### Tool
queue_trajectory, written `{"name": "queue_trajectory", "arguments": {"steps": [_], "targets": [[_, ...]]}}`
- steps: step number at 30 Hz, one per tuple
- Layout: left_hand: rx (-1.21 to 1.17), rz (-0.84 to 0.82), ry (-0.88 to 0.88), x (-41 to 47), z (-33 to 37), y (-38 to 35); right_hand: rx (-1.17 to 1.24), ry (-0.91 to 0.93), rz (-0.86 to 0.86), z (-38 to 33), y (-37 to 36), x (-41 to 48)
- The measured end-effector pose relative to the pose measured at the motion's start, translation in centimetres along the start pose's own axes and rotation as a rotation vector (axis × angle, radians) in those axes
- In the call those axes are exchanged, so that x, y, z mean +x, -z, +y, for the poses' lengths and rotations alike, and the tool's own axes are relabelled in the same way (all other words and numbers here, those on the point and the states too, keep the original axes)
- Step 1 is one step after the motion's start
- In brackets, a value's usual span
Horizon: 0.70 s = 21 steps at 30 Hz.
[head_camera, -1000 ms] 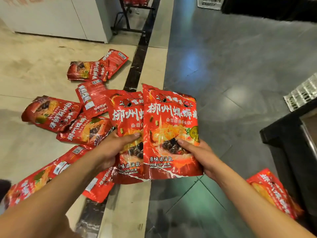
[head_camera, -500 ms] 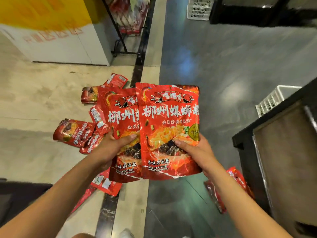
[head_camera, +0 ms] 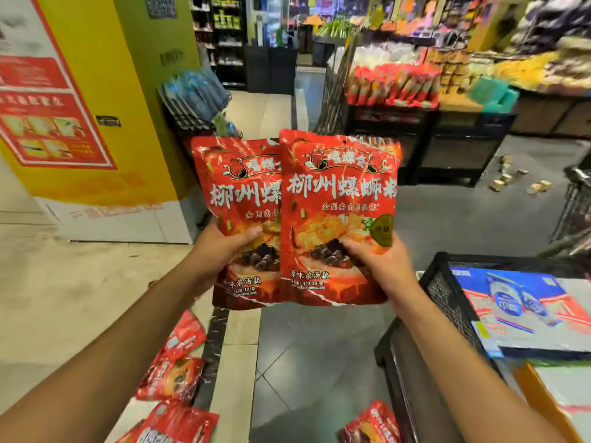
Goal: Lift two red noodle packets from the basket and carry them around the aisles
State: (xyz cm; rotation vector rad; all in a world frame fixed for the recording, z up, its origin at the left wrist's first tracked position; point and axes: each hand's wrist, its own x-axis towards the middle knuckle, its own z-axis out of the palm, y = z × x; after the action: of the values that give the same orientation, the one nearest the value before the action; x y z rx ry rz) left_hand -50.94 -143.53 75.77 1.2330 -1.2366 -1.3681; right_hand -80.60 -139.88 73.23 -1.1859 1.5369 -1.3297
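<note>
Hands hold two red noodle packets upright, overlapping: left hand (head_camera: 220,247) pinches left packet (head_camera: 243,199), right hand (head_camera: 377,260) pinches right packet (head_camera: 339,199). Likely light, crinkly, slippery film; grip lower edges. Spare packets (head_camera: 176,372) on floor.

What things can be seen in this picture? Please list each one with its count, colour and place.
held packets: two, red with white writing, upright at the centre, the right one overlapping the left one
packets on the floor: at least four, red, lower left and bottom centre
black crate: one, lower right
blue and white carton: one, in the crate
shelf of red packets: one row, upper right
small tins on the floor: several, pale, right
yellow pillar: one, with red poster, left
left hand: one, grips the left packet
right hand: one, grips the right packet
</note>
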Motion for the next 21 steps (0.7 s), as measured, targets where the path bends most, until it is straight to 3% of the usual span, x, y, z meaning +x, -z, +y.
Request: {"name": "queue_trajectory", "arguments": {"steps": [8, 21], "targets": [[-0.070, -0.192, -0.130, 0.1, 9.3, -2.6, -0.064, 0.135, 0.374, -9.3, 5.3, -4.4], [-0.052, -0.737, -0.124, -2.5, 9.9, -7.4, -0.164, -0.001, 0.881, -8.4, 6.0, -19.8]]}}
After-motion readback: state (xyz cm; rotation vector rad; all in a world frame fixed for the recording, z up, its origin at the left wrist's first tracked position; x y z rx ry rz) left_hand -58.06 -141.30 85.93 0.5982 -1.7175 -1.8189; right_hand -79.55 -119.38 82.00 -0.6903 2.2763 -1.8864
